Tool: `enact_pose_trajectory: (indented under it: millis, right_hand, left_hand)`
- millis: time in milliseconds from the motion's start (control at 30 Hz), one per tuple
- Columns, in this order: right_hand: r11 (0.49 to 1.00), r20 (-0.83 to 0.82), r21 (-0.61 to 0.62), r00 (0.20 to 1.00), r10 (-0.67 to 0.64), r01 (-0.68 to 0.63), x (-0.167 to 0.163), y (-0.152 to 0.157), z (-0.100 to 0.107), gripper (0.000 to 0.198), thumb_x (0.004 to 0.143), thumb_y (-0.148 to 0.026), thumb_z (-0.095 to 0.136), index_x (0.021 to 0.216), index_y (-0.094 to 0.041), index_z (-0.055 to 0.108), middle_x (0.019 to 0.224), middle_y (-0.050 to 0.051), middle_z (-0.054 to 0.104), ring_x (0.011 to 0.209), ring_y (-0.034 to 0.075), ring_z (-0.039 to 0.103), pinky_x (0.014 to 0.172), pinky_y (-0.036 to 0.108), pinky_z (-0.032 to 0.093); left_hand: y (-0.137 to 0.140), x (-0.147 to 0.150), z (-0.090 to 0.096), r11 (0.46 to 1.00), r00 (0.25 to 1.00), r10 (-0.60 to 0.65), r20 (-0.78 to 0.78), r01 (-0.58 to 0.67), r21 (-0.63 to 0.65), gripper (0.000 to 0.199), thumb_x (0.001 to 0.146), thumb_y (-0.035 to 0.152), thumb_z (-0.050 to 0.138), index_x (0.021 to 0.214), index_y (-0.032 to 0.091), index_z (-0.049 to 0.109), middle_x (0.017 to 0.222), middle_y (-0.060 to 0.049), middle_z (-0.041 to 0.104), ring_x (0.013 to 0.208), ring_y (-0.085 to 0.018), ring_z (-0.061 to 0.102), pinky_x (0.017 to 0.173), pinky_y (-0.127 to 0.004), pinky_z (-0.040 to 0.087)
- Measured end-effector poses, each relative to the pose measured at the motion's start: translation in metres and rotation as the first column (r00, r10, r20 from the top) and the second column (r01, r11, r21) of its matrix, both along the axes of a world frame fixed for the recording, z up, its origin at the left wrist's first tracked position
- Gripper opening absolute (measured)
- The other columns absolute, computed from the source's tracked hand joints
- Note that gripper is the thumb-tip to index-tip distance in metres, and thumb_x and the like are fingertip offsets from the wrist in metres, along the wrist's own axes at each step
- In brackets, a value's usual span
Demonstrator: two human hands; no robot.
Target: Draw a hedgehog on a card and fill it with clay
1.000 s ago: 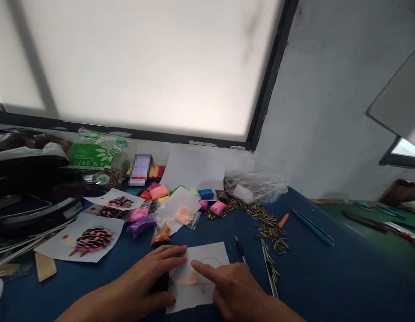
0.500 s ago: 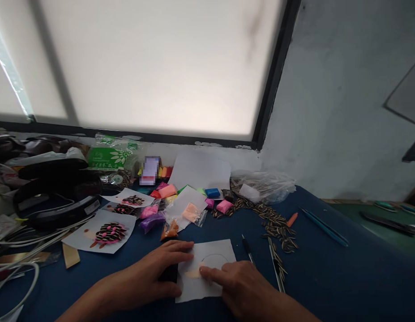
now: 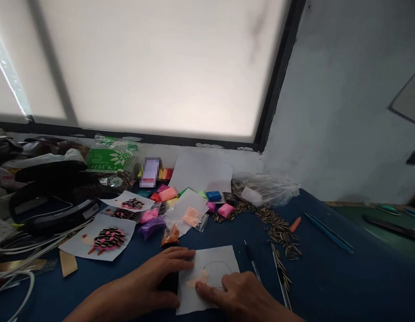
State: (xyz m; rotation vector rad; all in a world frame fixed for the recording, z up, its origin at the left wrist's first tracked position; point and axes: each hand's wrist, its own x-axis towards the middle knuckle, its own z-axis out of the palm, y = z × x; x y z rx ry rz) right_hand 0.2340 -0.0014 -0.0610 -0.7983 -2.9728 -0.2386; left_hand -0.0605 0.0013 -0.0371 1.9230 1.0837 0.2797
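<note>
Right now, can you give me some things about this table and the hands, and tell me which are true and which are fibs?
1. The left hand is at the left edge of the paper. True.
2. The right hand is curled into a full fist. False: its pointing finger is stretched out, with the tip by the peach patch.
3. The pen lies under the left hand. False: it lies to the right of the paper.
4. Striped seeds lie loose on the blue table. True.
5. The blue packet sits on the paper between the hands. False: it lies farther back, among other packets.
6. The nearest picture on the left has pink dots. True.
</note>
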Motion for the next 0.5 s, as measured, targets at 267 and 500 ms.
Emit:
enact_pose_trajectory:
  millis: [267,500]
  right_hand:
    - [1.000,-0.073,0.017,0.997,0.018,-0.016,0.007,0.004,-0.009,0.057,0.092,-0.027,0.067,0.147,-0.029,0.050,0.068,-0.003,0.067,0.047,0.014,0.052,0.045,0.029,0.010]
    - [0.976,-0.138,0.212,0.988,0.075,-0.045,-0.003,-0.004,-0.008,0.043,0.110,-0.053,0.038,0.144,-0.027,0.045,0.061,-0.003,0.061,0.040,0.016,0.046,0.042,0.033,0.006]
  left_hand:
    - [-0.003,-0.004,-0.010,1.000,0.999,-0.002,0.042,0.001,0.029,0.071,0.082,0.017,0.080,0.144,0.044,0.058,0.169,0.006,0.036,0.158,-0.031,0.020,0.126,-0.053,0.023]
    - [-0.012,0.004,0.014,0.962,0.992,-0.110,0.064,0.090,0.256,0.054,0.095,0.034,0.069,0.146,0.048,0.056,0.166,0.009,0.039,0.152,-0.033,0.036,0.125,-0.048,0.030]
